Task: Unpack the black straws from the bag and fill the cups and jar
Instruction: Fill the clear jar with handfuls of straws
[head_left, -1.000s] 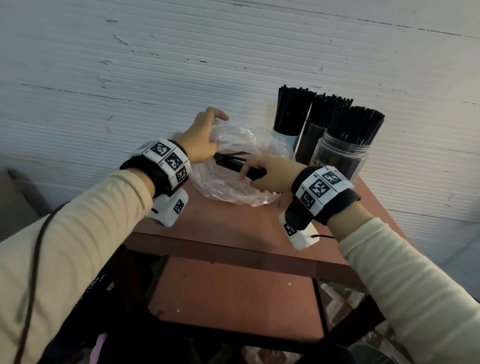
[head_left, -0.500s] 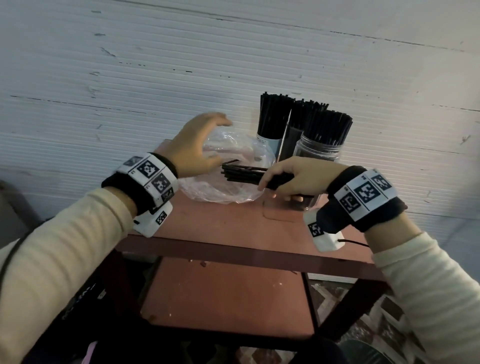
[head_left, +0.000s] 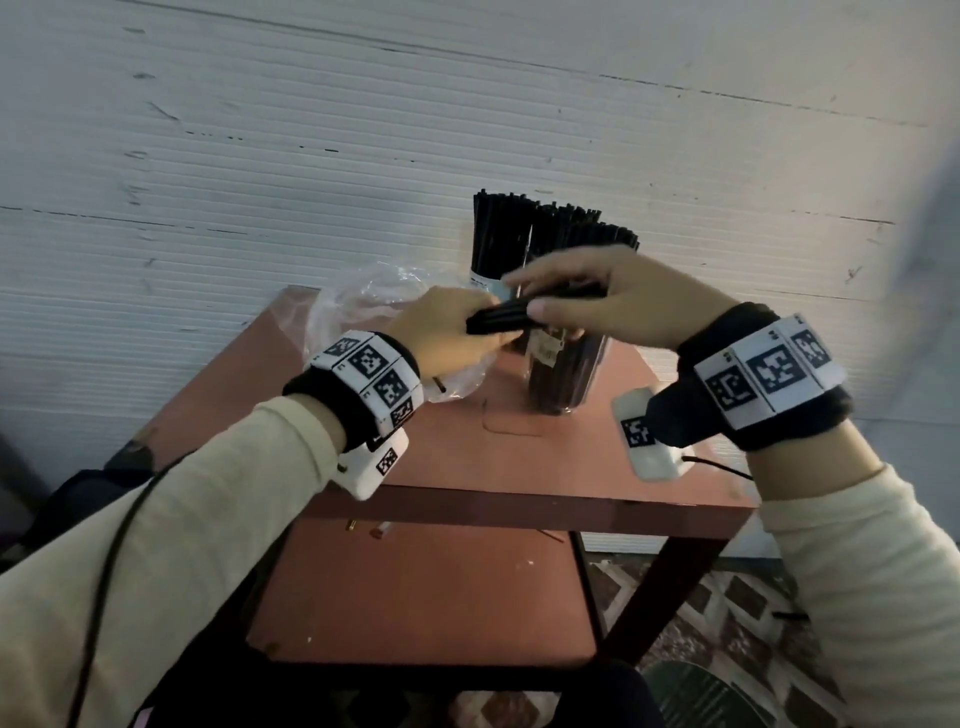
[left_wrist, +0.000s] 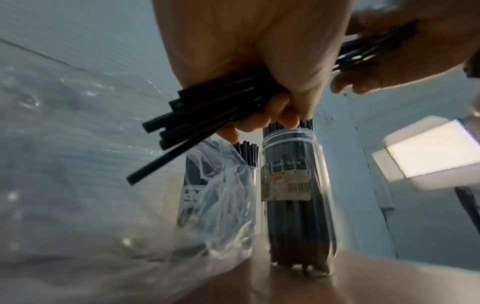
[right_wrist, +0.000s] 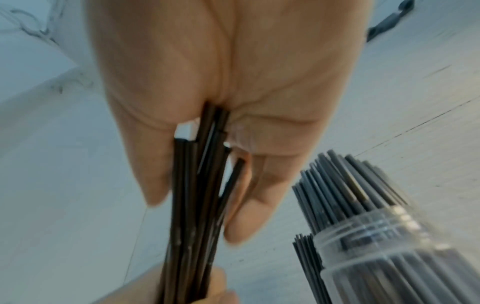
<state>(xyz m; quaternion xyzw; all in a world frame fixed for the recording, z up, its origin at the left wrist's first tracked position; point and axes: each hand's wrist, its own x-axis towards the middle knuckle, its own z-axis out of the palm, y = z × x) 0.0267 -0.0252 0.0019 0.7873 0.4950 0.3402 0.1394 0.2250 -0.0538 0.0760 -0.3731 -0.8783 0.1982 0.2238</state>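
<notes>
I see a crinkled, glossy clear plastic bag (head_left: 363, 301), and a smooth transparent plastic jar (left_wrist: 296, 201) with a paper label (left_wrist: 287, 182). The black straws (left_wrist: 207, 111) I hold look like matt plastic. The table (head_left: 519, 447) has a dull reddish painted top. My sleeves (head_left: 208, 519) are soft cream cloth.

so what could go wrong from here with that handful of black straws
1. The bundle of thin black plastic straws is uneven in the left hand: in the left wrist view some ends stick out further, so a few might slip out.
2. The clear plastic jar and the cups behind already look packed; forcing more in could tip them.
3. One stray black straw pokes from the crumpled clear plastic bag and could get missed.
</notes>
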